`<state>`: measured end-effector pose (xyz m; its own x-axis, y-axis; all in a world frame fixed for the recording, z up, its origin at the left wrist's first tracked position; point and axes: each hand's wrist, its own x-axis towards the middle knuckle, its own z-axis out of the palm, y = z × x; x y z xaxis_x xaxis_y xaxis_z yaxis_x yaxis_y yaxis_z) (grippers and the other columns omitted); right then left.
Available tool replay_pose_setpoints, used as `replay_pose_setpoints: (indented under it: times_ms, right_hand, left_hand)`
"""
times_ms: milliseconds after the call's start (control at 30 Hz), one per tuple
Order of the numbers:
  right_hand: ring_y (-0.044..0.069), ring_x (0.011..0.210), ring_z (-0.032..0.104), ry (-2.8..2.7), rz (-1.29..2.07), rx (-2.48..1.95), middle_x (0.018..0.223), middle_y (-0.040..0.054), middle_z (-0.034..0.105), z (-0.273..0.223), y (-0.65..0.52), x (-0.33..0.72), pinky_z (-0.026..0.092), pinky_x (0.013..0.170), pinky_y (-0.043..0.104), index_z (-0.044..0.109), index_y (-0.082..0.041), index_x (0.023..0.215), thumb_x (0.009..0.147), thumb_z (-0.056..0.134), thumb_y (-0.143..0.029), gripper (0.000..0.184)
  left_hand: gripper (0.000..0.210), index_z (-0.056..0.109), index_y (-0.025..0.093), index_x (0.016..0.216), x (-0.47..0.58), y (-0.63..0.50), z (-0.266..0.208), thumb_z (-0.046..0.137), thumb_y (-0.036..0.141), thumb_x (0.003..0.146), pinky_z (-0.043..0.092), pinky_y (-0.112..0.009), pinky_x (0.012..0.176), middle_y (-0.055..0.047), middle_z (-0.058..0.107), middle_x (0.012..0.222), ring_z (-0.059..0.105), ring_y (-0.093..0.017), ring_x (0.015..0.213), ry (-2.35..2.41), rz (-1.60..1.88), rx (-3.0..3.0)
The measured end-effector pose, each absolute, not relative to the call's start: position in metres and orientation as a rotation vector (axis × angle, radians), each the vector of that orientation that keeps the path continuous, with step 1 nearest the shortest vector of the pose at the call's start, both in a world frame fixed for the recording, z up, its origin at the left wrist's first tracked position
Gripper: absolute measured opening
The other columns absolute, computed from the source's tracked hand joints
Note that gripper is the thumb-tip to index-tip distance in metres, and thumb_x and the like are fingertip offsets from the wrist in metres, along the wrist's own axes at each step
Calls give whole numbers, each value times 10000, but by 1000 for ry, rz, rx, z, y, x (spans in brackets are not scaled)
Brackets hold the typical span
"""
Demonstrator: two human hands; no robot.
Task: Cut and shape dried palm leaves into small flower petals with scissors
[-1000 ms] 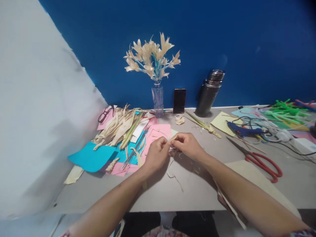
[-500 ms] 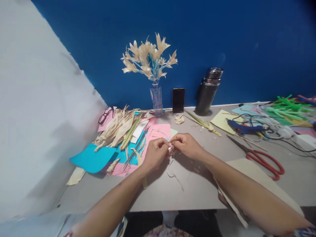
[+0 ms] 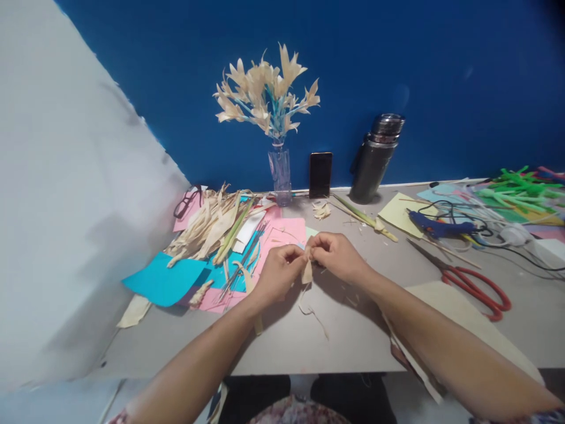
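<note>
Head view: the left hand (image 3: pixel 281 268) and right hand (image 3: pixel 334 253) each pinch a pale husk piece (image 3: pixel 307 273) between them, above the worktop (image 3: pixel 282 353), presumably to steady it from both sides. Its free end points down below the fingertips. Scissors (image 3: pixel 470 282) lie right of the right hand, handles nearer the forearm, apparently for easy reach.

We count two hands (image 3: pixel 281 272), one vase (image 3: pixel 279 174), one phone (image 3: pixel 320 175).
Also one flask (image 3: pixel 373 166), one glue gun (image 3: pixel 440 227), one pair each of scissors (image 3: pixel 445 269) and glasses (image 3: pixel 187 203); husks (image 3: pixel 214 224) we cannot count.
</note>
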<state>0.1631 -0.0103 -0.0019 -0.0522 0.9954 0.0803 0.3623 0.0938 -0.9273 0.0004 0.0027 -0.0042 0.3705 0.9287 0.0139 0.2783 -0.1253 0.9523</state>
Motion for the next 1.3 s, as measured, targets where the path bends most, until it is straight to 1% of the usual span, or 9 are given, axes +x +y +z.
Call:
replay_pose_setpoints:
  times_ms: [200,400,567,733,867,967,1033,1167,1300]
  right_hand:
    - [108,573,512,-1490,1026,-1316,637,-29,587,-4,-8,162,390,535,210,600,-171,689,732,550,-206,74]
    - [118,583,529,-1655,943,-1432,628,-19,612,-8,-11,159,385,550,216,599,-175,686,751,526,-195,100]
    - [122,591,523,-1854,909,-1509,618,-12,621,-4,-13,161,362,552,217,630,-176,672,731,500,-166,144]
    - [95,526,457,-1770,1126,-1431,574,-39,556,-1,-10,168,318,488,199,615,-162,664,684,505,-153,112]
    - [117,609,550,-1561,1365,-1307,686,-9,639,-1,-10,167,409,566,210,662,-153,808,736,523,-218,169]
    - [132,637,571,-1610,1265,-1312,686,12,662,-2,-12,163,427,609,225,669,-147,758,780,525,-270,191]
    - [130,623,564,-1690,1141,-1362,656,14,662,-1,-14,160,411,596,221,665,-150,697,776,513,-244,196]
    - [134,614,560,-1757,981,-1498,627,11,659,-1,-15,159,370,547,213,693,-164,661,741,494,-210,220]
    - [120,543,520,-1760,994,-1577,553,-4,614,-5,-13,161,312,481,207,687,-166,615,714,511,-239,214]
  left_hand:
    - [126,596,160,651,2,1,-1,586,244,744,387,-232,522,12,585,537,516,-112,503,1091,815,1525]
    - [213,523,182,620,-2,1,-4,506,265,817,336,-230,493,38,517,525,465,-104,481,1130,785,1756]
    - [209,528,186,649,-7,4,-6,482,243,845,352,-236,553,36,537,570,494,-114,553,1089,754,1906]
    - [231,504,192,641,-8,3,-1,463,236,864,356,-240,573,42,525,568,487,-116,561,1072,786,1968]
    - [239,521,189,662,-8,3,-1,475,281,879,372,-242,567,47,507,557,481,-115,538,1082,874,1888]
    - [251,533,187,677,-9,4,-3,469,291,896,369,-244,579,41,517,579,487,-117,562,1085,884,1941]
    - [274,519,189,669,-9,3,-5,454,299,912,357,-246,584,36,532,593,495,-119,577,1102,849,2008]
    - [309,485,191,635,-9,1,-11,429,281,925,321,-255,580,23,530,598,473,-121,575,1131,777,2207]
    - [300,492,187,638,-9,-3,-17,418,239,924,294,-271,582,8,534,616,449,-122,571,1101,826,2447]
